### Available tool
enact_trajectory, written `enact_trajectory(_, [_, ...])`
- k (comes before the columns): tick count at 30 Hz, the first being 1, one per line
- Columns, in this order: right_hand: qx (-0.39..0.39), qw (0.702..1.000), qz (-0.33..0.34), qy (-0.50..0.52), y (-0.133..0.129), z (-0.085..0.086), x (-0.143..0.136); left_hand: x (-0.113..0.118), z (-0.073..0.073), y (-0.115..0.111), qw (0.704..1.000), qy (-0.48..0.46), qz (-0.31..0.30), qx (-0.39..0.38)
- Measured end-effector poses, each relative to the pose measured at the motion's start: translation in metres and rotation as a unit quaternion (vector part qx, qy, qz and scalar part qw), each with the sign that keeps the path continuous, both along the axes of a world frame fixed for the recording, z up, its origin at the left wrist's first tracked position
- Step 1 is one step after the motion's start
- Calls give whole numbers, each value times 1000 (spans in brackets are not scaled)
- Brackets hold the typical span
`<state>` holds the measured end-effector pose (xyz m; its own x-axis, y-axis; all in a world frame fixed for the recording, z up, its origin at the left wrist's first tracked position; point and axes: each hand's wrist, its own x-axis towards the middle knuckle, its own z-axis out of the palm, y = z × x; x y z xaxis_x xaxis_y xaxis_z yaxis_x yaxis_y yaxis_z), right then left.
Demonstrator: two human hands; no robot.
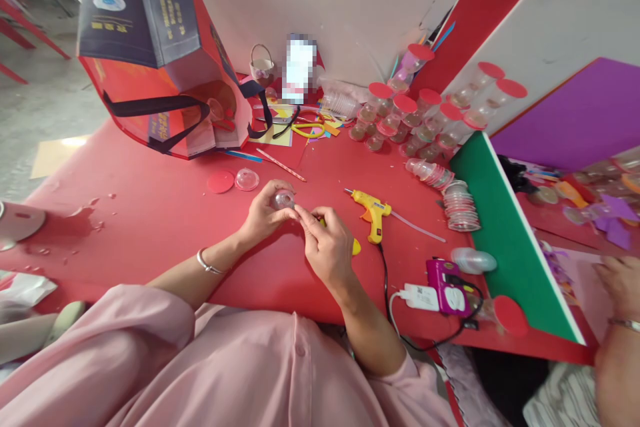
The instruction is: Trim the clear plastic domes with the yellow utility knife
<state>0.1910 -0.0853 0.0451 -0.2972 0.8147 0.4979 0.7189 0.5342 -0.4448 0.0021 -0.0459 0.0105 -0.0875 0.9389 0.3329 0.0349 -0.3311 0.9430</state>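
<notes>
My left hand (269,215) is closed round a small clear plastic dome (283,199) above the red table. My right hand (326,240) is beside it, thumb and index finger pinched together at the dome's edge; what they grip, if anything, is too small to tell. Part of a yellow object (356,247) shows behind my right hand. A yellow glue gun (373,213) lies to the right with a glue stick in its back. Beyond my left hand lie a red disc (221,181) and a clear domed lid (247,179).
A large bag (165,73) stands at the back left. Scissors (309,129) and paper scraps lie near a phone (299,70). Red-topped clear cups (395,121), stacked lids (461,205) and a power strip (449,288) are on the right, by a green divider (520,240). Another person's arm (620,347) is beyond.
</notes>
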Motion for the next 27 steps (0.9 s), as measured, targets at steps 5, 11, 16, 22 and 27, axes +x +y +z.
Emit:
enact_trajectory(5, [-3, 1000, -2, -3, 0, 0, 0, 0, 0, 1, 1000, -15, -13, 9])
enact_trajectory(11, [11, 1000, -7, -5, 0, -1, -1, 1, 2, 0, 1000, -25, -13, 10])
enact_trajectory(16, [20, 1000, -8, -4, 0, -2, -1, 3, 1, -2, 998, -55, -23, -10])
enact_trajectory(22, [30, 1000, -3, 8, 0, -2, -1, 4, 2, -5, 995, -81, -48, -39])
enact_trajectory(27, [33, 999, -3, 10, 0, -3, -1, 4, 4, -6, 994, -85, -53, -47])
